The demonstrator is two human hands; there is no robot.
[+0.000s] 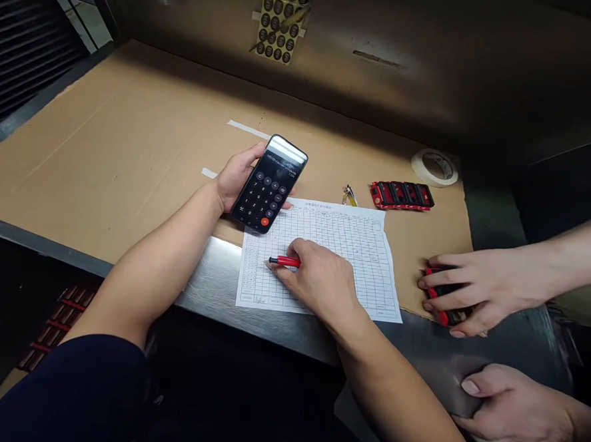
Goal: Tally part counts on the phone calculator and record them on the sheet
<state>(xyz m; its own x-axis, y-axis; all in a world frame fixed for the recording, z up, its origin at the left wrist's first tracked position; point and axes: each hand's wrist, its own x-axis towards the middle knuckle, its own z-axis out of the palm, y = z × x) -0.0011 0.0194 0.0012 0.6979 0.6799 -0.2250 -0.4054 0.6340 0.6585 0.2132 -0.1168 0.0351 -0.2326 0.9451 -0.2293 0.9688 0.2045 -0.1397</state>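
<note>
A smartphone (pixel 269 185) with a calculator on its screen is gripped in my left hand (pixel 235 177), tilted above the upper left corner of a printed form. My right hand (pixel 322 276) rests on that paper form (pixel 367 272), fingers closed around a red pen (pixel 287 261) with a black end. The form is a grid table with some handwriting; it lies partly on cardboard and partly on the metal edge of the bench. Just beyond its top edge sits a small metal nail clipper (pixel 349 196).
Brown cardboard (pixel 104 156) covers the bench. A tape roll (pixel 434 167) and a red-black slotted part (pixel 402 195) lie at right. A co-worker's hand (pixel 491 290) covers another such part (pixel 438 296); their other hand (pixel 518 415) is lower. Round stickers (pixel 282 20) hang on the back panel.
</note>
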